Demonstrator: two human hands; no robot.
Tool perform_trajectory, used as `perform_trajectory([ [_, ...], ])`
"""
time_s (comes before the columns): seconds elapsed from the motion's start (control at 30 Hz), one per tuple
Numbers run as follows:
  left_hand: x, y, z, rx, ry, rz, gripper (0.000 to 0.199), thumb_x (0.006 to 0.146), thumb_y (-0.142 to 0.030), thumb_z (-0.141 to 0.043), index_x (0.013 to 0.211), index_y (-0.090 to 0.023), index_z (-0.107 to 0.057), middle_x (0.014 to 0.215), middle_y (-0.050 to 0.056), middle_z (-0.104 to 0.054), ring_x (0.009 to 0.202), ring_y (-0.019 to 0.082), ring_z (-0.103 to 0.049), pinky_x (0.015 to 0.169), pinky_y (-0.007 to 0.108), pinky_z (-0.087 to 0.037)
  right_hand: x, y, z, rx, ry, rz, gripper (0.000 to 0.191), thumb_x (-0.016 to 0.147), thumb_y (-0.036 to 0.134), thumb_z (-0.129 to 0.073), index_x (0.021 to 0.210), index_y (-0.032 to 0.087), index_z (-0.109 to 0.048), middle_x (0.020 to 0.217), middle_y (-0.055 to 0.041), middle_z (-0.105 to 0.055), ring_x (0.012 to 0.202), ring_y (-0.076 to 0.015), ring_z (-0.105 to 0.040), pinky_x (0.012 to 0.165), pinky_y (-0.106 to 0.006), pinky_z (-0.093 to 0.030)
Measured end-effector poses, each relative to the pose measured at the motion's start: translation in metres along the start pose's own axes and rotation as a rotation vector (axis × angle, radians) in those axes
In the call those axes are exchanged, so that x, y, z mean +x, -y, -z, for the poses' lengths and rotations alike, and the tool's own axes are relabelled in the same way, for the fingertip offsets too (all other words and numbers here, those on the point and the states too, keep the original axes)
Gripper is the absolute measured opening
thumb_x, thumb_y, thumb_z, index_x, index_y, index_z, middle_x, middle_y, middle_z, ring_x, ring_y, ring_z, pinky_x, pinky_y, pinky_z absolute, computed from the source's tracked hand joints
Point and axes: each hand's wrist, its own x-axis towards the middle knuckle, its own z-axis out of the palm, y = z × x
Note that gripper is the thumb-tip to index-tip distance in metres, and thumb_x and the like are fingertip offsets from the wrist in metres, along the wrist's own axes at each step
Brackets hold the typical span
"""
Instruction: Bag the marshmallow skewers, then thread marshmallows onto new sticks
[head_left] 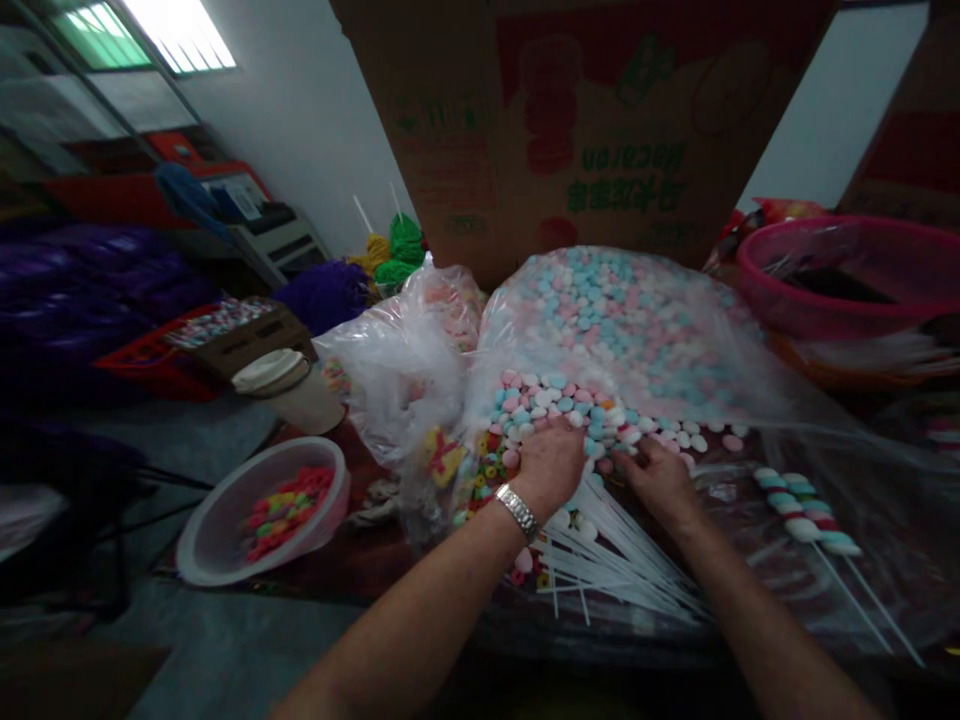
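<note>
My left hand (pixel 553 462), with a metal watch (pixel 517 510) on its wrist, reaches into a heap of round pink, blue and white sweets (pixel 544 398). Its fingertips are hidden among them. My right hand (pixel 661 482) is close by on the right, thumb and fingers bent together at the edge of the heap; what they pinch, if anything, is too small to make out. Below and between both hands lies a fanned bundle of thin white sticks (pixel 637 570). The sweets spill from a large clear plastic bag (pixel 637 330). Two skewers of striped sweets (pixel 806 510) lie to the right.
A white bowl (pixel 199 530) of red and yellow sweets stands left, near a lidded tub (pixel 300 395). Another plastic bag (pixel 420 350) sits beside the heap. A tall cardboard box (pixel 465 130) closes off the back; a pink basin (pixel 840 310) is at the right.
</note>
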Motion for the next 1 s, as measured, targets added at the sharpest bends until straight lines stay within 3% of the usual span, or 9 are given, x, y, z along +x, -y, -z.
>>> perform_trajectory([
  [0.1, 0.005, 0.004, -0.002, -0.030, -0.020, 0.009, 0.019, 0.081, -0.023, -0.049, 0.090, -0.014, -0.064, 0.095, 0.012, -0.060, 0.083, 0.022, -0.060, 0.067, 0.031, -0.046, 0.005, -0.001, -0.010, 0.046, 0.025, -0.001, 0.025, 0.061, 0.037, -0.065, 0.076, 0.018, -0.067, 0.068, -0.0022, -0.064, 0.066, -0.0192, -0.055, 0.063, -0.028, -0.040],
  [0.23, -0.001, 0.006, 0.004, -0.174, -0.030, -0.017, 0.020, 0.082, -0.030, -0.050, 0.089, -0.016, -0.063, 0.083, 0.005, -0.063, 0.074, 0.015, -0.060, 0.065, 0.025, -0.046, -0.013, 0.001, -0.006, 0.145, 0.003, -0.062, 0.036, 0.070, 0.047, -0.058, 0.085, 0.015, -0.064, 0.075, -0.0050, -0.065, 0.068, -0.0198, -0.057, 0.062, -0.029, -0.043],
  [0.37, -0.021, -0.014, -0.002, -0.880, 0.007, -0.009, 0.022, 0.078, -0.035, -0.056, 0.080, -0.014, -0.059, 0.067, 0.001, -0.060, 0.060, 0.010, -0.056, 0.056, 0.020, -0.044, -0.036, 0.022, 0.003, 0.330, -0.012, -0.101, 0.041, 0.075, 0.050, -0.057, 0.097, 0.015, -0.059, 0.082, -0.0053, -0.066, 0.072, -0.0190, -0.059, 0.064, -0.028, -0.046],
  [0.47, -0.036, -0.028, -0.010, -1.292, -0.013, 0.086, 0.022, 0.071, -0.032, -0.065, 0.076, -0.013, -0.056, 0.066, 0.000, -0.059, 0.061, 0.010, -0.055, 0.058, 0.020, -0.045, -0.052, 0.046, 0.010, 0.492, 0.088, -0.055, 0.035, 0.077, 0.043, -0.058, 0.099, 0.017, -0.060, 0.085, -0.0043, -0.065, 0.075, -0.0170, -0.058, 0.066, -0.026, -0.046],
  [0.6, -0.048, -0.032, -0.010, -1.558, 0.018, 0.205, 0.029, 0.063, -0.030, -0.074, 0.081, -0.013, -0.059, 0.072, 0.001, -0.061, 0.065, 0.010, -0.056, 0.062, 0.021, -0.046, -0.070, 0.066, 0.019, 0.685, 0.240, -0.168, 0.041, 0.073, 0.039, -0.063, 0.109, 0.019, -0.057, 0.070, 0.0015, -0.060, 0.045, -0.0069, -0.044, 0.040, -0.018, -0.033],
  [0.67, -0.053, -0.031, -0.006, -1.634, 0.037, 0.234, 0.032, 0.063, -0.031, -0.075, 0.086, -0.013, -0.060, 0.076, 0.002, -0.063, 0.067, 0.011, -0.057, 0.064, 0.023, -0.047, -0.076, 0.068, 0.021, 0.770, 0.261, -0.245, 0.045, 0.068, 0.038, -0.069, 0.108, 0.020, -0.057, 0.061, 0.0050, -0.055, 0.036, -0.0031, -0.032, 0.034, -0.016, -0.023],
  [0.77, -0.060, -0.030, 0.001, -1.639, 0.047, 0.226, 0.028, 0.071, -0.035, -0.069, 0.086, -0.012, -0.061, 0.078, 0.004, -0.063, 0.065, 0.012, -0.058, 0.065, 0.026, -0.048, -0.080, 0.066, 0.020, 0.865, 0.195, -0.319, 0.035, 0.067, 0.040, -0.071, 0.090, 0.016, -0.059, 0.051, 0.0072, -0.050, 0.032, -0.0004, -0.024, 0.032, -0.015, -0.015],
  [0.87, -0.069, -0.032, 0.006, -1.482, -0.002, 0.127, 0.024, 0.075, -0.034, -0.065, 0.085, -0.012, -0.065, 0.077, 0.004, -0.063, 0.070, 0.013, -0.057, 0.068, 0.025, -0.047, -0.081, 0.066, 0.017, 0.905, 0.177, -0.372, 0.035, 0.067, 0.046, -0.070, 0.072, 0.015, -0.054, 0.048, 0.0056, -0.052, 0.029, 0.0007, -0.022, 0.030, -0.014, -0.013],
  [1.0, -0.080, -0.037, 0.008, -1.355, 0.012, 0.007, 0.023, 0.076, -0.032, -0.062, 0.090, -0.014, -0.067, 0.078, 0.003, -0.064, 0.074, 0.014, -0.056, 0.069, 0.023, -0.046, -0.083, 0.068, 0.013, 0.936, 0.172, -0.378, 0.039, 0.065, 0.051, -0.069, 0.073, 0.017, -0.053, 0.048, 0.0052, -0.054, 0.027, -0.0008, -0.024, 0.028, -0.015, -0.014],
])
